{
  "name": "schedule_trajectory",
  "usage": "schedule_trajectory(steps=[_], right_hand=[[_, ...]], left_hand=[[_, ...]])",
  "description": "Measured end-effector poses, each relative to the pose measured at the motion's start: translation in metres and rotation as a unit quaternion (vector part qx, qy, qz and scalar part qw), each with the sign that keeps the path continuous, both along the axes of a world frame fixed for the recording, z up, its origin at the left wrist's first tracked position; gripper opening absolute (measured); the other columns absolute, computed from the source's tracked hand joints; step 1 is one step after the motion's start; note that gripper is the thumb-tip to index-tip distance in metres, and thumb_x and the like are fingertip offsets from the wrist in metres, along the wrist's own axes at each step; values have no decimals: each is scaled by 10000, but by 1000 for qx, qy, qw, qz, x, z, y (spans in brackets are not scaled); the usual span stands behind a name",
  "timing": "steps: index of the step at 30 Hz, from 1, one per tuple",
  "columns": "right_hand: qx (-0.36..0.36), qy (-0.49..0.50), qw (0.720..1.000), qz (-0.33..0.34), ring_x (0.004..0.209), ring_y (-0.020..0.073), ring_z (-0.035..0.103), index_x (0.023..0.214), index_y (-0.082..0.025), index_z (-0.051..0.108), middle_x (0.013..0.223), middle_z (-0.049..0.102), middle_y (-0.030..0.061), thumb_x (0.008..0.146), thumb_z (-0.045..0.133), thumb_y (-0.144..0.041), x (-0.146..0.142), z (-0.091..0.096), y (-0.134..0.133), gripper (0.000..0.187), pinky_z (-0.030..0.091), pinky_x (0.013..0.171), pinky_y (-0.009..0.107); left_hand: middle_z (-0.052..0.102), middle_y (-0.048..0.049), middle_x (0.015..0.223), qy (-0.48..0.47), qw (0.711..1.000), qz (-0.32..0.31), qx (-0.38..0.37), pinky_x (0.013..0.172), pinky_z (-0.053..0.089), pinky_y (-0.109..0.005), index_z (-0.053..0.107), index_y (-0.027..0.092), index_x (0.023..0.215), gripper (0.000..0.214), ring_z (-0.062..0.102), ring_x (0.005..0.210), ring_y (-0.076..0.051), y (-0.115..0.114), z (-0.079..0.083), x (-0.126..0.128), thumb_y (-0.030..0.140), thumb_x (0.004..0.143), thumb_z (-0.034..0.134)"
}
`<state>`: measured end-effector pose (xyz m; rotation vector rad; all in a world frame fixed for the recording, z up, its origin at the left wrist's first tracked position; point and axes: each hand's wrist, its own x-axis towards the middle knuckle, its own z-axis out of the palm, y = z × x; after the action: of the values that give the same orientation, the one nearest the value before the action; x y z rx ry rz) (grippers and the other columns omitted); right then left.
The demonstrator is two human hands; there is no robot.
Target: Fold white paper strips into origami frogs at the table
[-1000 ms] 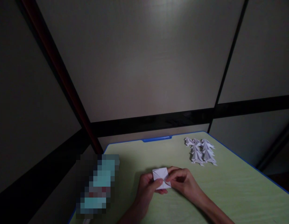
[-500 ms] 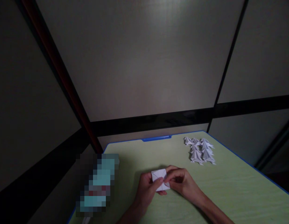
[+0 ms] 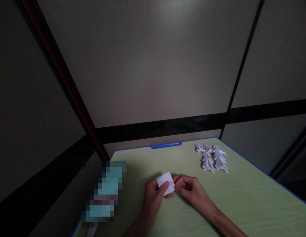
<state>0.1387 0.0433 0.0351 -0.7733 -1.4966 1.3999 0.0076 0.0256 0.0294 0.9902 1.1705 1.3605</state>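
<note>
A small folded white paper (image 3: 165, 182) is held just above the green table (image 3: 241, 197). My left hand (image 3: 154, 197) pinches its lower left edge with thumb over the paper. My right hand (image 3: 189, 191) is curled, its fingertips gripping the paper's right edge. Both forearms come in from the bottom of the view.
A cluster of several finished white folded paper figures (image 3: 213, 159) lies at the table's far right. A blue handle (image 3: 166, 145) sits on the far rim. A blurred teal object (image 3: 104, 194) stands at the table's left edge. Dark panelled walls rise behind.
The paper has turned and shifted slightly left and up between my hands, now showing as a tilted diamond. Both hands moved a little with it.
</note>
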Motion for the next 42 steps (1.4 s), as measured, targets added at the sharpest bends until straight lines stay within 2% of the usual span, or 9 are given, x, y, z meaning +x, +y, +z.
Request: schedule_trajectory(steps=[4,9,19,26,34,42], right_hand=[[-34,5,999,-4,515,90,442,531,-125,537,544,518,-18,599,536,-105,2,-2,2,71,327,487,198],[-45,17,999,-5,504,87,439,512,-115,549,539,536,-14,569,526,-69,2,-3,1,77,319,480,196],[-87,61,994,8,503,86,463,492,-117,577,531,573,-9,551,555,-48,0,-5,0,94,324,482,190],[-158,121,980,15,464,58,446,546,-115,557,487,551,-34,538,591,-46,0,-5,2,77,310,460,161],[-124,123,985,2,458,66,463,586,-130,493,520,571,-28,506,675,-131,-1,-8,2,199,306,446,172],[-99,115,988,-11,435,60,436,555,-139,466,489,533,-47,466,687,-98,-1,-9,3,241,290,419,169]], left_hand=[[625,-44,501,10,1000,-7,-11,396,422,-211,621,67,611,263,536,409,-129,0,0,1,314,524,640],[603,-31,440,35,999,-22,-36,365,403,-204,619,73,557,246,527,356,-124,1,-1,2,308,493,650],[585,-28,412,48,999,-19,9,358,388,-191,603,76,542,236,516,347,-118,-2,0,1,311,556,612],[565,-10,391,44,999,-19,19,350,376,-179,582,82,526,212,502,336,-103,-2,0,-1,287,566,615],[568,-26,407,51,997,-59,16,329,349,-190,594,72,531,255,477,311,-99,-3,1,0,325,542,623],[526,1,364,65,996,-63,23,322,338,-176,573,80,519,227,465,300,-88,-2,-2,0,301,559,607]])
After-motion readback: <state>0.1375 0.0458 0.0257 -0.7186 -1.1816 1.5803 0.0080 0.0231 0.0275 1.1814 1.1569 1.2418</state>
